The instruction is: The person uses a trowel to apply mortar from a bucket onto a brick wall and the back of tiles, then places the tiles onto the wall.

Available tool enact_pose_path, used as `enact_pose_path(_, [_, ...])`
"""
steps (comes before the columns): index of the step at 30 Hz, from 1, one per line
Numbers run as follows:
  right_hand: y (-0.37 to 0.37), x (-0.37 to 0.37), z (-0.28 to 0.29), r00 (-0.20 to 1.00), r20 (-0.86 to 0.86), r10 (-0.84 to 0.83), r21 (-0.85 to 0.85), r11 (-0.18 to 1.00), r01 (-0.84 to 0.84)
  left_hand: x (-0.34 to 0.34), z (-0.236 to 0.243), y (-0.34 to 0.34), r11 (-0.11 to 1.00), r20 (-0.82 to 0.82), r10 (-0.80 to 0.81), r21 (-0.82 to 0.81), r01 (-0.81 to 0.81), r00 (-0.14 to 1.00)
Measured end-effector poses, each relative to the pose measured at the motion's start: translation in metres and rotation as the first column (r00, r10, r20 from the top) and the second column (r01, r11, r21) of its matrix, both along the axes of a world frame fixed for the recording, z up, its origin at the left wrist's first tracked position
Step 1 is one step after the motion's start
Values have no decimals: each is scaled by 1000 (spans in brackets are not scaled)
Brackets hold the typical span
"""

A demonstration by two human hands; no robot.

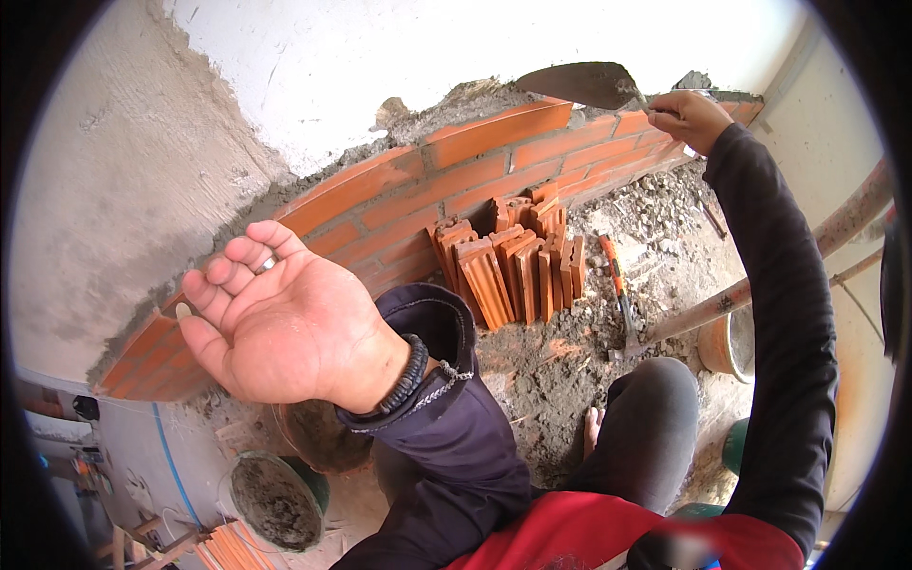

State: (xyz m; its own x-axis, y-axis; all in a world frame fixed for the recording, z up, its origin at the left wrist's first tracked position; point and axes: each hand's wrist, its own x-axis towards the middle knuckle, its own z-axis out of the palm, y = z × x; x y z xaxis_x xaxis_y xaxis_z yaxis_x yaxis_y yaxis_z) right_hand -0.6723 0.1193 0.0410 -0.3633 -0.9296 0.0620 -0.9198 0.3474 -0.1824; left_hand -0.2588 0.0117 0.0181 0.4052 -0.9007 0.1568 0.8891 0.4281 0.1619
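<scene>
My left hand (290,328) is held palm up in front of the low brick wall (465,176), its fingers loosely curled and apart, with nothing in it. At the far right end of the wall, my right hand (693,119) is closed round the handle of a pointed trowel (589,84). The blade points left, by the wall's top course and the white wall behind. Grey mortar shows in the joints and along the top edge. A cluster of hollow orange bricks (518,258) stands on end at the foot of the wall.
A hammer (620,290) with an orange and black handle lies on the rubble right of the bricks. A pole (708,312) slants in from the right, near a bucket (717,351). A mortar bucket (275,503) stands lower left, next to a round pan (323,432).
</scene>
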Motion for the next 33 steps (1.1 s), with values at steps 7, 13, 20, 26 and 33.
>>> enact_pose_path(7, [-3,17,-8,983,-136,127,-114,983,-143,-8,1,2,1000,32,-18,-20,19,999])
enact_pose_path(13, [4,-7,-2,979,-201,18,-41,999,-27,-15,7,7,999,39,15,41,-17,999])
enact_pose_path(20, [24,-17,-7,993,-109,-36,-75,997,28,-18,4,6,999,43,5,44,-7,999])
enact_pose_path(26, [26,-23,-3,973,-223,-59,-98,994,38,-23,5,10,999,48,-9,44,7,999])
enact_pose_path(33, [12,36,-9,982,-189,16,-127,991,-41,-17,11,16,1000,33,-18,-10,18,999])
